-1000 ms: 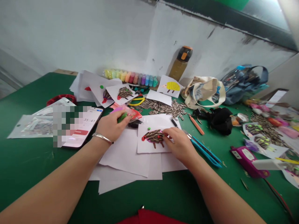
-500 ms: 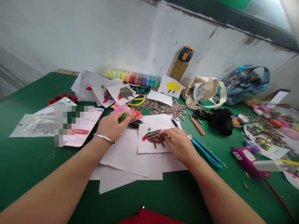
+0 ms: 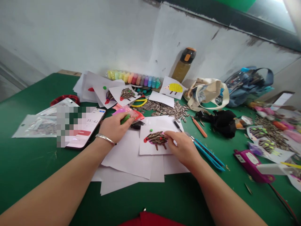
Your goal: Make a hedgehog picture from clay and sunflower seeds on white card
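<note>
My left hand (image 3: 114,128) wraps round a packet of green clay (image 3: 125,118), which shows past the thumb. Pink and red clay packets (image 3: 138,115) lie just beyond it. The fingertips of my right hand (image 3: 182,142) are pinched together at the back end of a hedgehog picture (image 3: 146,147). What they pinch, if anything, is hidden. On that white card the body is covered in striped sunflower seeds (image 3: 155,137), with a red head, brown legs and a red dot on the back. A small green ball of clay (image 3: 151,130) sits above the body. Loose white sheets (image 3: 127,160) lie under the card.
A phone (image 3: 86,130) lies left of my left hand. Behind are a seed pile (image 3: 172,110), yellow-handled scissors (image 3: 141,102), a clay set (image 3: 134,78) and a bottle (image 3: 183,66). Blue tweezers (image 3: 209,153), a pen (image 3: 177,125) and a magenta glue gun (image 3: 254,164) lie to the right.
The whole view has shifted slightly. Both hands keep nearly the same places, the left at the clay packet and the right at the back end of the hedgehog.
</note>
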`<state>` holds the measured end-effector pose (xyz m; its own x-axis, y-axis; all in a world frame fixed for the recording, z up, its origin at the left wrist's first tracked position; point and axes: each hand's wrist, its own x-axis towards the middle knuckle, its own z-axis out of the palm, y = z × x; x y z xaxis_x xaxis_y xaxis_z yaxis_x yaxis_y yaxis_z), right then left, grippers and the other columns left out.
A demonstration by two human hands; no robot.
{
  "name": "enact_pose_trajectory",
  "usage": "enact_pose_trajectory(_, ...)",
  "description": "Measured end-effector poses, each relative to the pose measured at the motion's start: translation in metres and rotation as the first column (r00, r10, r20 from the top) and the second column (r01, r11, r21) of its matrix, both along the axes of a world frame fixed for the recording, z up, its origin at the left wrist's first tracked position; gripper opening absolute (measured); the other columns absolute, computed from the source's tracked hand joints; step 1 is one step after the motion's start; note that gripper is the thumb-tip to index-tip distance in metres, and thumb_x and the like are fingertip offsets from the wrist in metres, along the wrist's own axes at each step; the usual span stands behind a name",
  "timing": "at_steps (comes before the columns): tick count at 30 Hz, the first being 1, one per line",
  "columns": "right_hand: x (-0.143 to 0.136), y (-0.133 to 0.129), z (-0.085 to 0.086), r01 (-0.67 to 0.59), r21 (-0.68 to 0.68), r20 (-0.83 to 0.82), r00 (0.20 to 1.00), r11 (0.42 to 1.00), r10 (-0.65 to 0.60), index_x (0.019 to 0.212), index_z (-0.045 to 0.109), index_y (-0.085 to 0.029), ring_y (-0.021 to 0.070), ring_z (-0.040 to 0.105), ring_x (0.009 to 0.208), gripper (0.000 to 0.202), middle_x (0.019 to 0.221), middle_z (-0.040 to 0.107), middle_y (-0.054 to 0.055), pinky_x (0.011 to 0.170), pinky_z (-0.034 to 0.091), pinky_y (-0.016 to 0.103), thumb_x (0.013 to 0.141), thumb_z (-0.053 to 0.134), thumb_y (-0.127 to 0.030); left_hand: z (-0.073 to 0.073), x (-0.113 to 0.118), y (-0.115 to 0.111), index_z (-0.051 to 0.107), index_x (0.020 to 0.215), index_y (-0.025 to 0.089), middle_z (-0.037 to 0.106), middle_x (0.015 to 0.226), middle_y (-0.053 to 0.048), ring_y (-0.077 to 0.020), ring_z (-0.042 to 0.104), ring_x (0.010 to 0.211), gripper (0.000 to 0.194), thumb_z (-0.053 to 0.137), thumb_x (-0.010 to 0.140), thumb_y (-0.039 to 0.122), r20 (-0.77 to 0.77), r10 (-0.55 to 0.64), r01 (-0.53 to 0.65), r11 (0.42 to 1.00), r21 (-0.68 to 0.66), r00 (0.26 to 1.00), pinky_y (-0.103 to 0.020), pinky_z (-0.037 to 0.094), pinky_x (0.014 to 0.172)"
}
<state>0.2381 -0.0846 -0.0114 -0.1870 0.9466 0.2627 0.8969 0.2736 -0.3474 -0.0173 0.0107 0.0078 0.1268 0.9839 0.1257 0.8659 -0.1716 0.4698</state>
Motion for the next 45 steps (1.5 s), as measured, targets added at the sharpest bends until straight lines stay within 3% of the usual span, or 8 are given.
enact_pose_trajectory(6,0.003,0.005,-0.008,-0.013,-0.012,-0.097,0.995,1.0,0.012,0.104,0.066,-0.019,0.0219,0.064,0.091,0.026,0.099,0.073,0.006,0.081,0.045,0.032,0.089,0.045,-0.015,-0.001,0.0,0.001,0.069,0.085,0.024,0.068,0.073,-0.002,-0.0203,0.059,0.067,0.037,0.05,0.086,0.056,-0.003,0.003,-0.003,1.0,0.005,1.0,-0.03,0.036,0.056)
enact_pose_trajectory(14,0.002,0.002,0.0,0.054,0.037,-0.092,0.995,0.998,-0.05,0.103,0.067,-0.022,0.0206,0.062,0.082,0.025,0.087,0.071,0.005,0.074,0.045,0.031,0.09,0.047,-0.019,-0.001,0.001,0.0,0.071,0.089,0.026,0.071,0.079,-0.002,-0.0208,0.062,0.071,0.033,0.052,0.087,0.053,-0.011,0.016,-0.016,1.0,0.016,1.0,-0.03,0.038,0.059)
enact_pose_trajectory(19,0.003,0.003,0.002,0.032,-0.031,-0.066,0.997,0.999,-0.034,0.101,0.069,-0.024,0.0207,0.063,0.078,0.024,0.085,0.072,0.004,0.071,0.045,0.031,0.089,0.049,-0.023,-0.001,0.0,0.001,0.07,0.086,0.025,0.07,0.076,-0.002,-0.0206,0.061,0.069,0.036,0.051,0.087,0.055,-0.028,0.015,-0.014,1.0,0.008,0.999,-0.029,0.038,0.058)
enact_pose_trajectory(24,0.021,0.004,0.004,0.209,-0.014,-0.167,0.964,0.978,-0.208,0.102,0.069,-0.021,0.0206,0.065,0.081,0.024,0.089,0.072,0.005,0.076,0.048,0.032,0.088,0.05,-0.027,0.004,0.002,-0.002,0.069,0.087,0.025,0.07,0.079,-0.001,-0.0198,0.062,0.07,0.036,0.053,0.086,0.057,-0.001,0.012,-0.012,1.0,-0.001,1.0,-0.029,0.04,0.061)
enact_pose_trajectory(29,0.03,0.003,0.006,0.21,-0.127,0.035,0.978,0.969,-0.207,0.104,0.069,-0.017,0.0214,0.065,0.082,0.027,0.099,0.07,0.009,0.076,0.047,0.033,0.089,0.047,-0.021,0.007,0.002,-0.004,0.068,0.104,0.027,0.072,0.091,-0.002,-0.0232,0.065,0.081,0.038,0.053,0.086,0.057,-0.022,0.018,-0.018,1.0,0.001,1.0,-0.03,0.044,0.068)
enact_pose_trajectory(35,0.02,0.005,-0.002,0.167,-0.087,0.209,0.967,0.982,-0.146,0.111,0.066,-0.015,0.0252,0.061,0.097,0.033,0.107,0.065,0.014,0.079,0.045,0.033,0.091,0.04,-0.013,0.006,-0.004,-0.003,0.06,0.127,0.026,0.071,0.109,-0.006,-0.0279,0.065,0.097,0.05,0.049,0.088,0.055,-0.075,0.025,-0.021,0.998,0.059,0.997,-0.035,0.047,0.081)
enact_pose_trajectory(45,0.018,0.019,-0.003,0.2,-0.176,0.122,0.976,0.964,-0.18,0.098,0.066,-0.02,0.0211,0.057,0.097,0.023,0.101,0.061,0.008,0.081,0.04,0.029,0.092,0.044,-0.018,0.01,-0.004,-0.002,0.059,0.13,0.023,0.071,0.108,-0.007,-0.0289,0.065,0.096,0.051,0.048,0.089,0.051,-0.115,0.039,-0.031,0.997,0.07,0.993,-0.038,0.049,0.082)
